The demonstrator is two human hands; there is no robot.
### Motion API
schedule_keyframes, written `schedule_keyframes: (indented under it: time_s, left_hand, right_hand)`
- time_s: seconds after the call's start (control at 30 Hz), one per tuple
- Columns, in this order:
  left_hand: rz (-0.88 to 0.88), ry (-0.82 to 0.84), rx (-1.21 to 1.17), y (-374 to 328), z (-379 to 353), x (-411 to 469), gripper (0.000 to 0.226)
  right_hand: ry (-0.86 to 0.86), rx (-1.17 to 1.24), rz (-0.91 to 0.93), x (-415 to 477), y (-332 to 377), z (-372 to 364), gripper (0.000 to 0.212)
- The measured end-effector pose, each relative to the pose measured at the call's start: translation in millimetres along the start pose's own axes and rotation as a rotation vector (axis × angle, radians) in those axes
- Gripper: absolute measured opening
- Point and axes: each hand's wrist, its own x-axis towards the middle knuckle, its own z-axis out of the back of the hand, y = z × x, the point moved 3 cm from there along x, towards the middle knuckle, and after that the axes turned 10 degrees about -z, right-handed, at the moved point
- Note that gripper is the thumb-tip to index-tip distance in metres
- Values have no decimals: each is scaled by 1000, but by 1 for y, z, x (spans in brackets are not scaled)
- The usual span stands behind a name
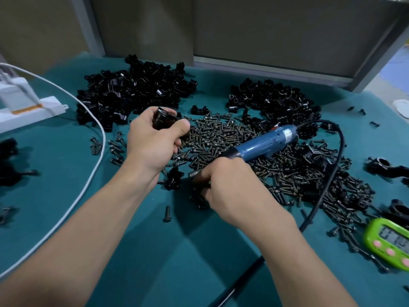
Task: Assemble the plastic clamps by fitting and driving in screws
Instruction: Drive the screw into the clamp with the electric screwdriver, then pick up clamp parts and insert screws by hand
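Our two bare forearms reach in from the near edge toward the screw pile (pixel 221 134), which we take as our landmark. Just beside the pile's left edge, our left hand (pixel 152 138) is raised, fingers and thumb curled round a black clamp piece (pixel 163 117); we see no screw seated in it. On the pile's near side our right hand (pixel 230 185) sits low, knuckles up, fingers clamped round the nose of the blue screwdriver (pixel 265 145), whose body slants away across the pile. Its metal tip points left toward a lone clamp (pixel 173 179) lying at the pile's near-left edge. Beyond the pile sit two large heaps of loose clamp parts, a left heap (pixel 132 89) and a right heap (pixel 272 100). A few dark pieces (pixel 385 167) lie well right of the pile; whether they are finished we cannot tell. We judge most of the job is ahead: most parts lie unjoined, and the piece in hand wants a screw fitted before driving.
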Motion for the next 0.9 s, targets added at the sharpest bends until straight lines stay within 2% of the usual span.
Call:
schedule_keyframes:
  time_s: [0.2,0.43,0.53,0.67,0.8,0.9]
  left_hand:
    - [-8,22,50,3,-2,1,20]
    - [-24,75,94,8,-5,-2,22]
    - [-38,76,112,9,-3,0,22]
    - [-41,75,113,9,-2,2,23]
    - [-33,82,136,11,-3,1,23]
    - [-28,83,146,10,-2,1,24]
  right_hand:
    - [26,-11,53,4,5,-9,33]
    - [-37,-138,146,-3,17,-7,20]
    - [34,-65,131,-6,13,-6,28]
    - [89,26,113,-12,12,-5,15]
    - [88,-39,141,-10,16,-10,16]
    - [123,31,99,-9,13,-14,14]
